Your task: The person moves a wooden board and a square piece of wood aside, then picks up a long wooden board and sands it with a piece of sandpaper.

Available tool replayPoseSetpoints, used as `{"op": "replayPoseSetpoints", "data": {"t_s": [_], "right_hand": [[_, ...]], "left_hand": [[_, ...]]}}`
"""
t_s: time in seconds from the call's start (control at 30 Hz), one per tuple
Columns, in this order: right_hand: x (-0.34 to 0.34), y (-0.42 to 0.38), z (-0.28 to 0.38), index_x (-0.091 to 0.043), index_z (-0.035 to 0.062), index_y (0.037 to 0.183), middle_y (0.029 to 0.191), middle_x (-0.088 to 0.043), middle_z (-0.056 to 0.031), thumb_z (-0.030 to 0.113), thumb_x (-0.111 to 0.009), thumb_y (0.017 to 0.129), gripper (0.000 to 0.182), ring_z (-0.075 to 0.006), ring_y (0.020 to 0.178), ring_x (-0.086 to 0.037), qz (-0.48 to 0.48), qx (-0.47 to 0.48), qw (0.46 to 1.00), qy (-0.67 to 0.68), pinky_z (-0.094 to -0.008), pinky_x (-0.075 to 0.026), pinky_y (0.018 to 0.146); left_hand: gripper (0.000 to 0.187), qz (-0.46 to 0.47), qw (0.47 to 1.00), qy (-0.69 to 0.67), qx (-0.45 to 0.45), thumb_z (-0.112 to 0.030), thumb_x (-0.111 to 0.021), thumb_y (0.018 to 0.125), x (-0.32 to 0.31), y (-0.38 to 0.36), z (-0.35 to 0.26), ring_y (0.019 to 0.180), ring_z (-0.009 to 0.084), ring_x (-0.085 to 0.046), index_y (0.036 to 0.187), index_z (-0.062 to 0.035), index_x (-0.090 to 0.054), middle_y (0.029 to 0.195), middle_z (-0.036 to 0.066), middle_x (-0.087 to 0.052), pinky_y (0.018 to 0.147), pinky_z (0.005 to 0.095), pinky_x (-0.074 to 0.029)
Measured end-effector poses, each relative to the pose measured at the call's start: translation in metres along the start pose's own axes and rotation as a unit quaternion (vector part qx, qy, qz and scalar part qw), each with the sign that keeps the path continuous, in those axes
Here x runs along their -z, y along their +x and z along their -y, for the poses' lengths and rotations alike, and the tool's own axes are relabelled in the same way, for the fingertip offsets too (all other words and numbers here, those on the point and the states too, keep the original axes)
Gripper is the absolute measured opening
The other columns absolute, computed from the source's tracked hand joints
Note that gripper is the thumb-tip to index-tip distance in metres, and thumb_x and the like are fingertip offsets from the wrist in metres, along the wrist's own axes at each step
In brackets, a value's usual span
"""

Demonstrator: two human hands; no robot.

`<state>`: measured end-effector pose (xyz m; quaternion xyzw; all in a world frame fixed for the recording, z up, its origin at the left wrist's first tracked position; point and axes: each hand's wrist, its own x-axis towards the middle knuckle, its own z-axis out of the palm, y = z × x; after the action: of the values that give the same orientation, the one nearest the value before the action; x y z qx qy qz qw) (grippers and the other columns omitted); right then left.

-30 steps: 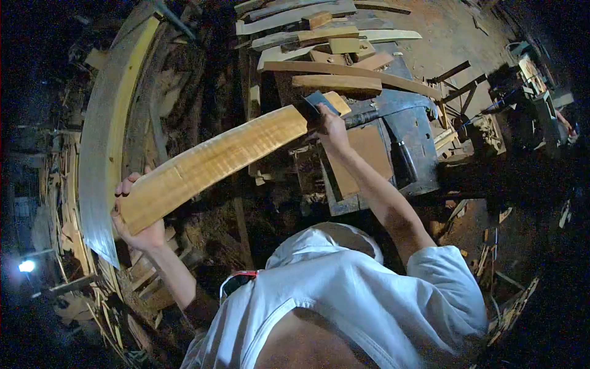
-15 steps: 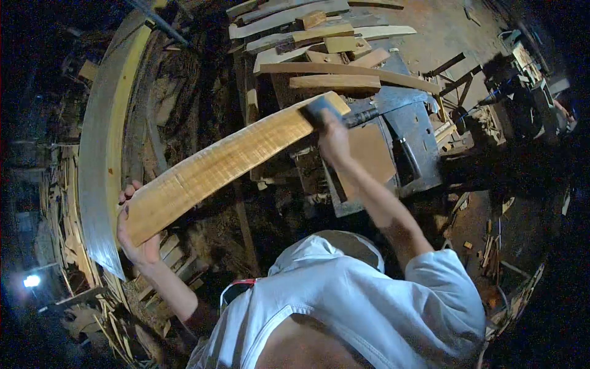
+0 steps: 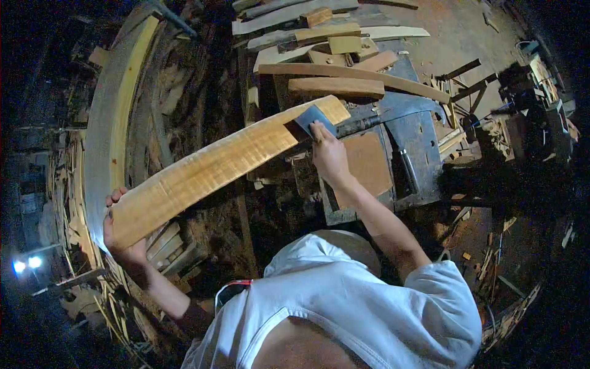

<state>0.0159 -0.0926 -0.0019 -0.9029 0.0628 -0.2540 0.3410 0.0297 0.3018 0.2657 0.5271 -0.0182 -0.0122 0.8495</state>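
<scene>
Golden wood makes up one long, gently curved board (image 3: 209, 169), slanting from the person's left hand (image 3: 125, 251) at the near end toward one workbench (image 3: 424, 144) at the far end; what bears it there is hard to make out. Two hands are on the job. The left one is partly closed round the board's near end, four fingers over its upper edge and the palm at its lower corner. The right hand (image 3: 330, 154), fingers bent, has hold of one dark blue-grey pad (image 3: 316, 118), which lies across the board near its far end.

On the bench are one brown panel (image 3: 367, 163) and, just right of it, one black-handled tool (image 3: 408, 170). Just beyond the board lie two brown pieces of wood, one short block (image 3: 335, 87) and one long strip (image 3: 402, 82). One pale, curved plank (image 3: 110, 123) stands at the left, and two lights (image 3: 19, 266) shine low at the left edge.
</scene>
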Motion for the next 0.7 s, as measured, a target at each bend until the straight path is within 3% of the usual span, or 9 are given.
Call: {"op": "replayPoseSetpoints", "data": {"t_s": [0.1,0.17,0.27,0.37,0.5,0.53,0.57,0.63,0.7], "right_hand": [[-0.02,0.006,-0.053,-0.049,0.004,0.117,0.107,-0.059,-0.0214,-0.004,-0.055,0.069,0.049,-0.0372,0.093,-0.059,-0.016,0.025,1.0,0.005,-0.0436,-0.049,0.078],[-0.003,0.039,-0.068,-0.05,0.0022,0.117,0.105,-0.06,-0.0212,-0.002,-0.058,0.067,0.051,-0.0366,0.092,-0.06,0.145,-0.133,0.981,-0.011,-0.0427,-0.05,0.078],[-0.007,0.044,-0.061,-0.048,0.0013,0.118,0.104,-0.06,-0.0214,0.0,-0.062,0.065,0.055,-0.0378,0.093,-0.059,0.184,-0.191,0.964,-0.025,-0.0435,-0.049,0.078],[-0.004,0.012,-0.02,-0.047,0.0027,0.12,0.106,-0.059,-0.0211,0.001,-0.064,0.064,0.059,-0.0381,0.097,-0.056,0.025,0.033,0.999,-0.03,-0.0443,-0.047,0.078],[-0.018,0.021,-0.067,-0.047,0.0039,0.121,0.108,-0.058,-0.0195,0.002,-0.066,0.062,0.062,-0.0361,0.098,-0.056,0.077,0.006,0.996,0.04,-0.0432,-0.047,0.076],[-0.004,0.035,-0.06,-0.049,0.0036,0.117,0.095,-0.06,-0.0202,0.003,-0.067,0.062,0.058,-0.0361,0.087,-0.059,0.096,-0.095,0.986,0.096,-0.0427,-0.047,0.073],[-0.016,0.052,-0.07,-0.052,0.0039,0.112,0.09,-0.06,-0.0194,0.007,-0.066,0.067,0.047,-0.0349,0.083,-0.058,0.132,-0.099,0.986,0.014,-0.0427,-0.046,0.072],[-0.019,0.051,-0.055,-0.055,0.0042,0.097,0.092,-0.062,-0.0188,0.006,-0.056,0.074,0.023,-0.0325,0.085,-0.061,0.147,-0.143,0.978,0.047,-0.0401,-0.051,0.071],[-0.055,0.023,-0.039,-0.054,0.0051,0.112,0.109,-0.059,-0.0186,-0.002,-0.058,0.066,0.046,-0.0309,0.099,-0.058,0.014,-0.027,0.964,0.264,-0.0379,-0.049,0.084]], "left_hand": [[0.027,0.022,0.998,0.063,0.011,-0.019,-0.052,0.081,-0.021,-0.004,0.005,0.111,0.0244,-0.041,0.103,-0.0071,-0.041,0.104,0.007,-0.043,0.104,0.0421,-0.028],[0.027,0.045,0.996,0.08,-0.013,-0.02,-0.052,0.08,-0.03,-0.008,0.004,0.113,0.0248,-0.04,0.102,-0.0077,-0.042,0.103,0.007,-0.044,0.104,0.043,-0.027],[0.025,0.056,0.997,0.016,-0.046,-0.019,-0.052,0.081,-0.023,-0.009,0.008,0.112,0.0244,-0.04,0.1,-0.008,-0.041,0.099,0.007,-0.044,0.104,0.0429,-0.027],[0.027,0.015,0.999,-0.031,-0.011,-0.019,-0.049,0.082,-0.008,-0.009,0.005,0.118,0.0258,-0.039,0.104,-0.0055,-0.043,0.102,0.007,-0.047,0.106,0.0436,-0.025],[0.038,0.019,1.0,-0.019,-0.005,-0.021,-0.044,0.084,-0.028,-0.019,0.002,0.125,0.0284,-0.036,0.117,-0.0015,-0.042,0.118,0.011,-0.048,0.107,0.0454,-0.024],[0.044,-0.078,0.996,0.045,-0.003,-0.023,-0.041,0.085,-0.045,-0.021,0.006,0.126,0.0306,-0.035,0.123,0.0002,-0.038,0.126,0.014,-0.044,0.107,0.0468,-0.024],[0.05,-0.176,0.979,0.108,-0.003,-0.024,-0.038,0.086,-0.054,-0.023,0.006,0.128,0.0328,-0.033,0.128,0.0018,-0.035,0.133,0.017,-0.04,0.108,0.0482,-0.023],[0.052,-0.132,0.987,0.094,-0.005,-0.025,-0.036,0.086,-0.038,-0.021,0.003,0.128,0.0347,-0.033,0.13,0.0024,-0.032,0.135,0.019,-0.037,0.107,0.0488,-0.024],[0.054,-0.095,0.993,0.072,-0.004,-0.025,-0.035,0.087,-0.033,-0.019,0.0,0.127,0.0367,-0.034,0.132,0.003,-0.029,0.137,0.021,-0.034,0.107,0.0494,-0.024]]}}
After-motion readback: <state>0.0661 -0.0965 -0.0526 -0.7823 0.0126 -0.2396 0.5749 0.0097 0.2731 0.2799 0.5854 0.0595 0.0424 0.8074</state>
